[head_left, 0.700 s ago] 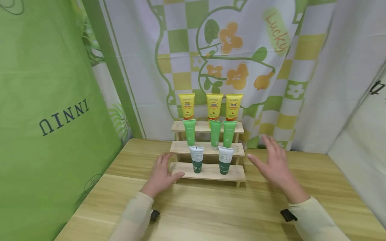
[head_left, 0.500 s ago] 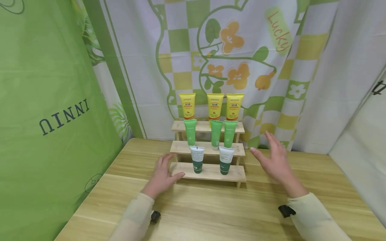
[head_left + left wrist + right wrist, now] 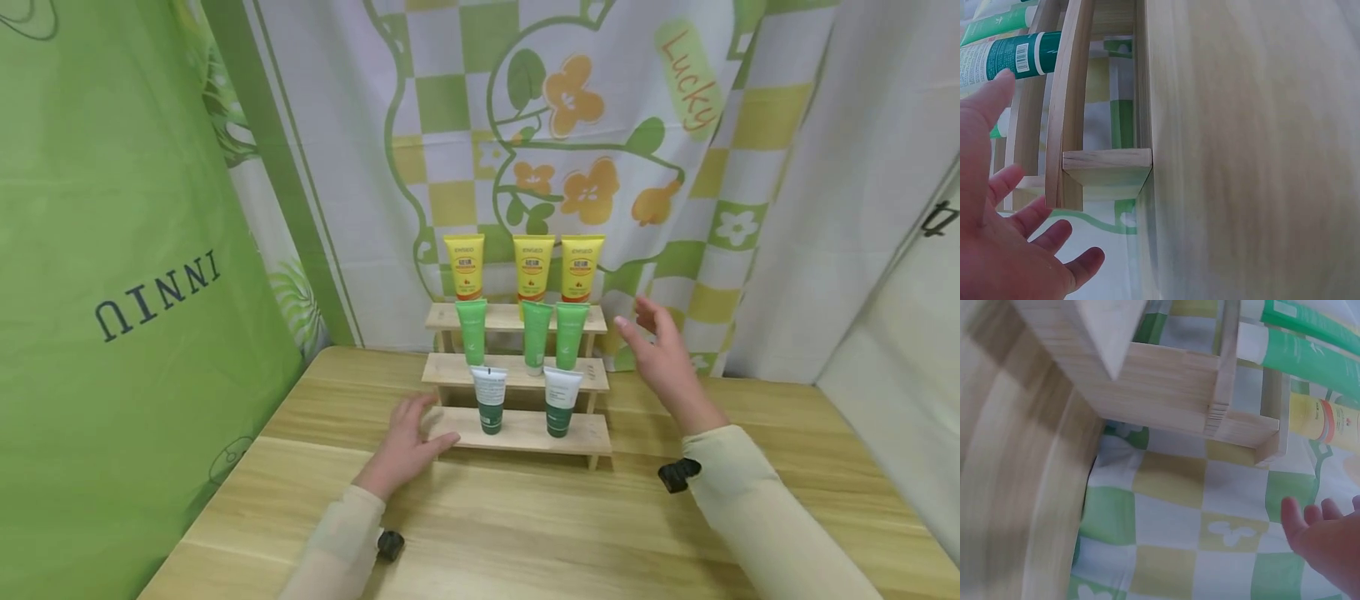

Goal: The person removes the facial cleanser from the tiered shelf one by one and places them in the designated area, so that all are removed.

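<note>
A three-step wooden rack (image 3: pixel 525 427) carries squeeze tubes standing cap down. Three yellow tubes (image 3: pixel 533 265) occupy the top step, and three light green tubes (image 3: pixel 472 331) the middle one. On the bottom step stand a white-and-dark-green tube (image 3: pixel 491 402) at left and a matching tube (image 3: pixel 559 403) at right. My left hand (image 3: pixel 405 443) is at the rack's left end, fingers spread and holding nothing; whether it touches the wood I cannot tell. To the right of the upper steps my right hand (image 3: pixel 670 367) is raised, empty, fingers slightly bent, apart from the tubes.
The rack stands toward the back of a wood-grain table (image 3: pixel 517 517). Behind it hangs a patterned curtain (image 3: pixel 450 192), close to the top step. A green cloth (image 3: pixel 135 400) borders the left side, and a white cloth (image 3: pixel 892 333) the right.
My right hand has moved forward and left, closer to the upper steps, and its fingers have bent a little more. The left hand has hardly shifted. The tubes stay in place.
</note>
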Motion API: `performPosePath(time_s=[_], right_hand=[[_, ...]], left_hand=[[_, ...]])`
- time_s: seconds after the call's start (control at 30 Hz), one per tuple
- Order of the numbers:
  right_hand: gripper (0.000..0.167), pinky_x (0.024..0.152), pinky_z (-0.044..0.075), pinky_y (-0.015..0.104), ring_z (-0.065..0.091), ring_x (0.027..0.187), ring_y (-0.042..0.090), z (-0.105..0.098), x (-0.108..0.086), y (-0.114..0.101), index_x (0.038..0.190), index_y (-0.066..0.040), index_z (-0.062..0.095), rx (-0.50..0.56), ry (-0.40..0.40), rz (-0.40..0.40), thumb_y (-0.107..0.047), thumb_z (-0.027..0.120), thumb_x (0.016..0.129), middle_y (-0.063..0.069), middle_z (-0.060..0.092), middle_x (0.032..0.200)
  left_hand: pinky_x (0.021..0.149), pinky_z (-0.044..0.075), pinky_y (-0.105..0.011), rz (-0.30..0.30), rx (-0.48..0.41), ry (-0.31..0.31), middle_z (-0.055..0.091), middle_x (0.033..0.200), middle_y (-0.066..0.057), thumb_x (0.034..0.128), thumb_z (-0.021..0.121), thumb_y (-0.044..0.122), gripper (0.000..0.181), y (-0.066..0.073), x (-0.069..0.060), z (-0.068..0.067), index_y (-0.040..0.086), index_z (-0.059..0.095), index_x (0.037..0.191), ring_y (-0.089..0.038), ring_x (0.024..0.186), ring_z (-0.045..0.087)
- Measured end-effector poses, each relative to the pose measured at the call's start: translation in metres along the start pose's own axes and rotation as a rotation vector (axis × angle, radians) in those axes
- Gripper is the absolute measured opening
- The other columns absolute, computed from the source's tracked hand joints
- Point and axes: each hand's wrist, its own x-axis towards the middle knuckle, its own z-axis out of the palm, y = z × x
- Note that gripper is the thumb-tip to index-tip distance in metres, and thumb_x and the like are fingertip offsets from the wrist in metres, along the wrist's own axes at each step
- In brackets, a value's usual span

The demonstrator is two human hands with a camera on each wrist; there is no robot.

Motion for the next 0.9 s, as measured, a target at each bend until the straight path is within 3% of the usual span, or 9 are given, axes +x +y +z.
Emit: performPosePath(time_s=[0.17,0.53,0.9], right_hand=[[0.082,0.107,0.033,0.055,0.034,0.136,0.038,0.005,0.018,-0.001,0.154,-0.003,0.021,0.091,0.006,0.012,-0.051,0.055,0.097,0.021,0.032,0.152],[0.076,0.105,0.037,0.052,0.038,0.133,0.035,0.018,0.044,-0.009,0.154,-0.005,0.023,0.190,-0.015,0.038,-0.043,0.059,0.098,0.020,0.035,0.150],[0.071,0.103,0.041,0.052,0.043,0.130,0.035,0.029,0.068,-0.009,0.154,-0.008,0.026,0.286,-0.022,0.049,-0.039,0.058,0.099,0.018,0.035,0.150]], left_hand=[[0.106,0.036,-0.053,-0.030,-0.003,-0.046,0.042,0.143,-0.011,0.0832,0.070,0.058,0.079,-0.003,-0.001,0.003,0.011,0.046,0.142,-0.032,0.133,0.037],[0.102,0.039,-0.057,-0.011,-0.010,-0.013,0.046,0.139,-0.009,0.0796,0.068,0.066,0.076,-0.018,0.008,0.016,0.017,0.053,0.136,-0.032,0.130,0.040],[0.104,0.039,-0.053,-0.046,-0.066,-0.068,0.044,0.138,-0.010,0.0770,0.074,0.062,0.083,-0.019,0.012,0.013,0.014,0.049,0.140,-0.032,0.126,0.045]])
